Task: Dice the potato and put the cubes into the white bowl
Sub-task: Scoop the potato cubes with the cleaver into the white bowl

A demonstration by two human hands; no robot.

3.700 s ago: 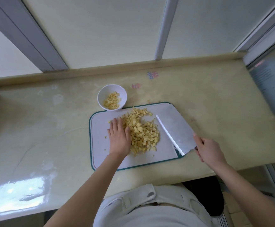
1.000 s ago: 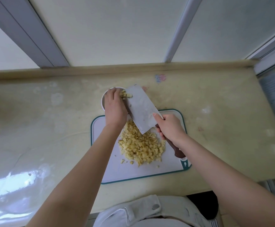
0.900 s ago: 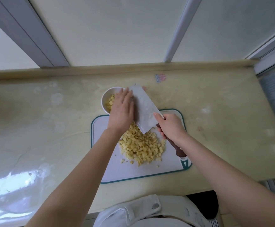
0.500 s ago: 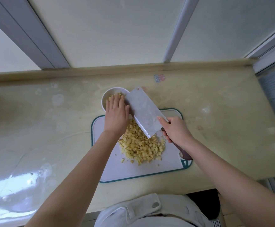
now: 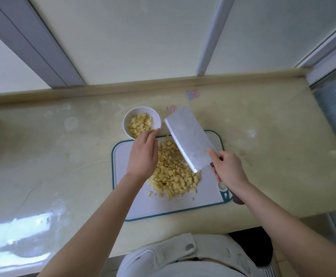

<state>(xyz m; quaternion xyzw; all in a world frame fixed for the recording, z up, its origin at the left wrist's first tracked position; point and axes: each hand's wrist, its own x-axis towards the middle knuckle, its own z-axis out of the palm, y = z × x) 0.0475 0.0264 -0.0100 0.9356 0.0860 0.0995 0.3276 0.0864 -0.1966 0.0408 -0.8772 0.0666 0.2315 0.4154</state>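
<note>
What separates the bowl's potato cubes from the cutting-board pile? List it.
Amount: the bowl cubes are a small heap; the board pile is far larger. Spread: the white bowl walls in the bowl cubes; the board pile lies loose on the cutting board. Cover: the cleaver overlaps the board pile, not the bowl cubes. Both: pale yellow dice.

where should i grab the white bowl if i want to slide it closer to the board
Take the white bowl by its outer wall on the far-left side, cupping it from the left. It stands upright with potato cubes inside, so fingers belong outside the rim. The near-right rim is crowded: the left hand is at it and the cleaver hangs just right of it.
</note>
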